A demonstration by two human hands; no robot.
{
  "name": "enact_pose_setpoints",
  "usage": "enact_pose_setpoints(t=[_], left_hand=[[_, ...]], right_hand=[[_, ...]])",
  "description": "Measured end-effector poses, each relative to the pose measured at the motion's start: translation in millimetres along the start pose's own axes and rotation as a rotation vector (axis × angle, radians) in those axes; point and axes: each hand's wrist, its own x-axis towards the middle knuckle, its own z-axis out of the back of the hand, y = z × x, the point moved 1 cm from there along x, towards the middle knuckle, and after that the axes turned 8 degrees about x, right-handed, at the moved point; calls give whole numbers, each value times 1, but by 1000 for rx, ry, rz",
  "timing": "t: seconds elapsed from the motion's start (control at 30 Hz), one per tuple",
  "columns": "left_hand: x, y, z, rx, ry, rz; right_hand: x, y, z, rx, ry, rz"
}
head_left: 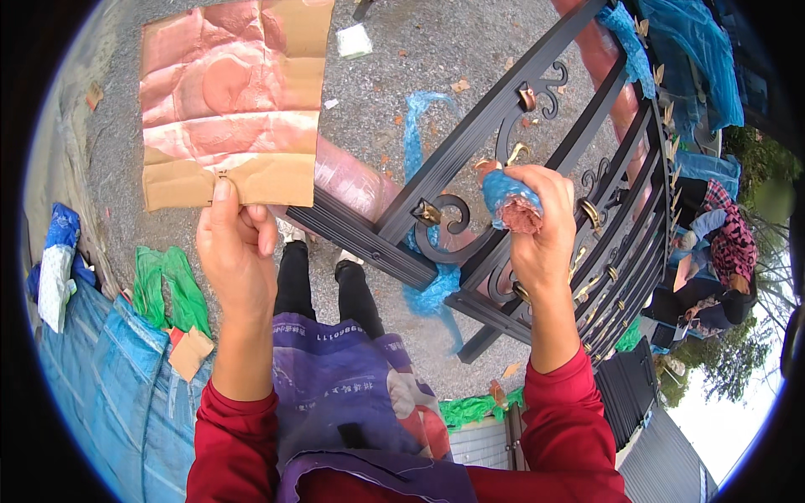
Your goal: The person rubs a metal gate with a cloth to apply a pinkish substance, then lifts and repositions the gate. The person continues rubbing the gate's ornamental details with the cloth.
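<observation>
Blue-wrapped bundle [506, 194] sits clasped in your right hand [545, 210], ragged end toward you; your left hand [237, 239] pinches the pink-smeared cardboard [231, 92] at its lower edge. Nearer your right, the black gate [486, 134] slants up rightward beneath the bundle.

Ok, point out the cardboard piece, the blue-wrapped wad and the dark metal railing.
Cardboard piece [235, 105], head view: on its pink-smeared face.
Blue-wrapped wad [504, 190], head view: on the blue wrapping beside its reddish end.
Dark metal railing [493, 120], head view: on a broad ribbed bar.
</observation>
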Motion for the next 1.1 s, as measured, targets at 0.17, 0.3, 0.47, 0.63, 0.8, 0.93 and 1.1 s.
enact_pose_setpoints(t=[0.17, 0.3, 0.47, 0.63, 0.8, 0.93, 1.1], left_hand=[[-14, -5, -5, 49, 30, 31], [-19, -2, -8, 58, 17, 53], [-30, -12, -15, 70, 45, 78], [-33, -7, -12, 75, 87, 88], [-37, -5, -10, 100, 86, 80], [-40, -7, -16, 106, 102, 112], [-46, -9, -22, 139, 82, 131]], right_hand=[[-5, -15, 14, -133, 7, -66], [-6, -11, 18, -16, 89, -11], [6, -23, 31, -141, 146, -35], [-2, -12, 19, -38, 383, 98], [11, -14, 38, -82, 285, 63], [4, -17, 21, -73, 379, 89], [8, -14, 27, -25, 389, 103]])
